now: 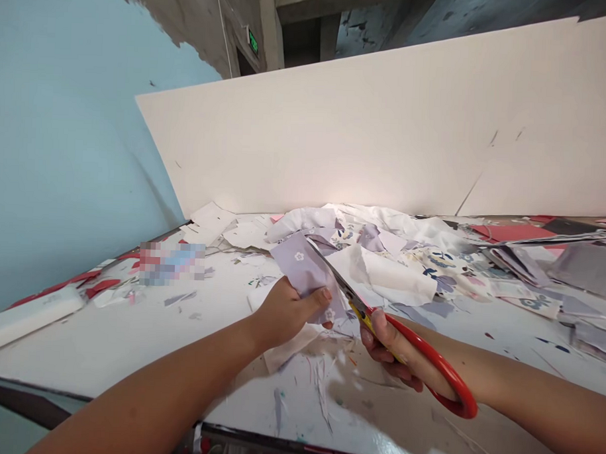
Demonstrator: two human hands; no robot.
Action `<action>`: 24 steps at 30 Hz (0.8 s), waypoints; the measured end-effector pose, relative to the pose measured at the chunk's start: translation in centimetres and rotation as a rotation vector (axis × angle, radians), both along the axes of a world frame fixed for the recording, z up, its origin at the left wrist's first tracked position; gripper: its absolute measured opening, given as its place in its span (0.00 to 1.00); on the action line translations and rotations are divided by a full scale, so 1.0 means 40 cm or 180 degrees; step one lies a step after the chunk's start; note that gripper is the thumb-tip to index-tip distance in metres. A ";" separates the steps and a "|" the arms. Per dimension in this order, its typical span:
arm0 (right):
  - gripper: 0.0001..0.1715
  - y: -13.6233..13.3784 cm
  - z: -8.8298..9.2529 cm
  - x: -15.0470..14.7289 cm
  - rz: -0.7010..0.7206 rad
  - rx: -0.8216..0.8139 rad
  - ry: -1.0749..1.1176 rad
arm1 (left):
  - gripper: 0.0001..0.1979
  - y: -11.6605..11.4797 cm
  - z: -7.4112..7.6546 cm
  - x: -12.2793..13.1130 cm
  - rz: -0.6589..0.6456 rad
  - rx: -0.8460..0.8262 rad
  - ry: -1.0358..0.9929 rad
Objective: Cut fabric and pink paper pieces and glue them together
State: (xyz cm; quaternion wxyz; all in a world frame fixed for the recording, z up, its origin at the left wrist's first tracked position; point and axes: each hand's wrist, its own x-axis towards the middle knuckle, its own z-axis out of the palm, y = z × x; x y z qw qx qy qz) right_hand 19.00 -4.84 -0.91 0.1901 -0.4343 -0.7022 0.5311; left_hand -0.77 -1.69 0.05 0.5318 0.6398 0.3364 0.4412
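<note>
Right hand [393, 352] clamped on red-handled scissors [444, 364], blades against lilac floral fabric [301, 270] at centre frame!
Left hand [285, 312] pinching that fabric, thumb on top, over a white worktop [105, 339], with cloth offcuts [395, 270] heaped toward the upper right.

Head-worn view, facing forward and down over left hand [287, 312], right hand [391, 352]

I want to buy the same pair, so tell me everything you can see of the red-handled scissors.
The scissors have a glossy red plastic handle loop, a yellow section by the pivot and a long metal blade angled up and away. The blade lies against the lilac floral fabric, and the right hand grips the handle.
</note>
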 end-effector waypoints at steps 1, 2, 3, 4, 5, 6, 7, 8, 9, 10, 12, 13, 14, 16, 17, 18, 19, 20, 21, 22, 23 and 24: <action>0.32 0.002 0.000 0.002 0.0028 -0.0044 0.0030 | 0.12 -0.002 0.001 0.001 0.0004 -0.0001 0.0058; 0.32 0.003 0.002 0.004 0.0069 -0.0089 0.0059 | 0.12 -0.003 0.002 0.002 0.0014 -0.0013 0.0119; 0.32 0.003 0.005 0.005 0.0104 -0.0143 0.0088 | 0.12 -0.005 0.003 0.002 0.0027 -0.0034 0.0183; 0.32 0.003 0.010 0.005 0.0133 -0.0211 0.0118 | 0.12 -0.006 0.003 0.003 0.0036 -0.0053 0.0241; 0.31 0.002 0.016 0.004 0.0175 -0.0293 0.0153 | 0.12 -0.007 0.003 0.003 0.0026 -0.0063 0.0289; 0.31 0.001 0.023 0.002 0.0205 -0.0370 0.0188 | 0.12 -0.007 0.004 0.003 0.0005 -0.0065 0.0314; 0.31 -0.001 0.029 0.000 0.0218 -0.0432 0.0218 | 0.12 -0.008 0.004 0.003 -0.0016 -0.0064 0.0333; 0.31 -0.002 0.034 -0.002 0.0207 -0.0468 0.0239 | 0.12 -0.008 0.004 0.003 -0.0031 -0.0064 0.0359; 0.31 -0.003 0.037 -0.003 0.0181 -0.0480 0.0250 | 0.12 -0.009 0.004 0.003 -0.0033 -0.0062 0.0385; 0.31 -0.004 0.038 -0.005 0.0153 -0.0478 0.0249 | 0.13 -0.009 0.004 0.002 -0.0027 -0.0067 0.0406; 0.31 -0.003 0.036 -0.006 0.0097 -0.0480 0.0245 | 0.13 -0.009 0.003 0.002 0.0015 -0.0095 0.0439; 0.31 -0.002 0.033 -0.006 0.0095 -0.0493 0.0252 | 0.12 -0.009 0.002 0.002 0.0033 -0.0123 0.0436; 0.31 0.000 0.030 -0.006 0.0093 -0.0499 0.0263 | 0.12 -0.009 0.001 0.002 0.0043 -0.0159 0.0418; 0.31 0.002 0.022 -0.007 0.0038 -0.0495 0.0282 | 0.12 -0.009 -0.001 0.001 0.0038 -0.0230 0.0377; 0.32 0.003 0.019 -0.008 -0.0009 -0.0487 0.0289 | 0.11 -0.009 -0.002 0.001 0.0014 -0.0248 0.0361; 0.32 0.003 0.016 -0.008 -0.0060 -0.0473 0.0295 | 0.12 -0.009 -0.004 0.001 -0.0021 -0.0255 0.0355; 0.33 0.004 0.014 -0.009 -0.0102 -0.0456 0.0293 | 0.12 -0.009 -0.005 0.000 -0.0052 -0.0249 0.0363; 0.33 0.004 0.013 -0.010 -0.0126 -0.0445 0.0283 | 0.12 -0.008 -0.007 0.000 -0.0070 -0.0233 0.0378; 0.34 0.004 0.012 -0.010 -0.0128 -0.0439 0.0268 | 0.12 -0.007 -0.009 -0.001 -0.0074 -0.0220 0.0393; 0.34 0.003 0.012 -0.011 -0.0109 -0.0432 0.0258 | 0.13 -0.006 -0.010 -0.001 -0.0069 -0.0210 0.0409; 0.34 0.003 0.013 -0.011 -0.0098 -0.0436 0.0260 | 0.13 -0.005 -0.012 -0.002 -0.0062 -0.0205 0.0420; 0.34 0.003 0.013 -0.012 -0.0099 -0.0455 0.0264 | 0.13 -0.005 -0.012 -0.002 -0.0071 -0.0202 0.0415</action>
